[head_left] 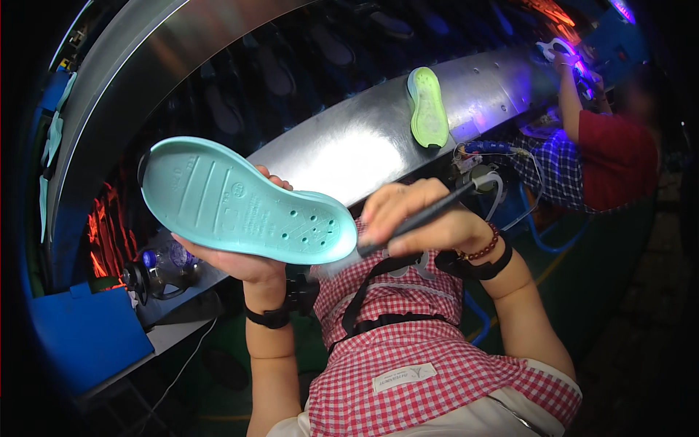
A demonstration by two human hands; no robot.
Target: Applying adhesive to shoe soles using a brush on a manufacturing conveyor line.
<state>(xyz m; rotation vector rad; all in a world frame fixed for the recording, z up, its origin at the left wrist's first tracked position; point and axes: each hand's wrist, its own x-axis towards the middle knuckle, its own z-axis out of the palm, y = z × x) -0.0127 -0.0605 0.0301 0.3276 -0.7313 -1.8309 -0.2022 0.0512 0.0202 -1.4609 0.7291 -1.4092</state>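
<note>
A turquoise shoe sole (244, 204) with molded ridges and small holes lies tilted across my left hand (237, 264). That hand is closed on it, palm beneath and fingertips showing over the far edge. My right hand (422, 218) grips a brush (429, 216) with a dark handle. Its pale tip, smeared by motion, is at the near rim of the narrower end of the sole. Whether the bristles touch the rim I cannot tell. Beyond, a yellow-green shoe sole (428, 109) rests on the metal ledge (349, 156).
Behind the ledge runs a dark conveyor (328, 44) carrying several soles. A clear jar (171, 266) stands at the left beside a blue panel (95, 331). At the far right another person (615, 156) in red works under violet light. Tubes (510, 171) hang near my right hand.
</note>
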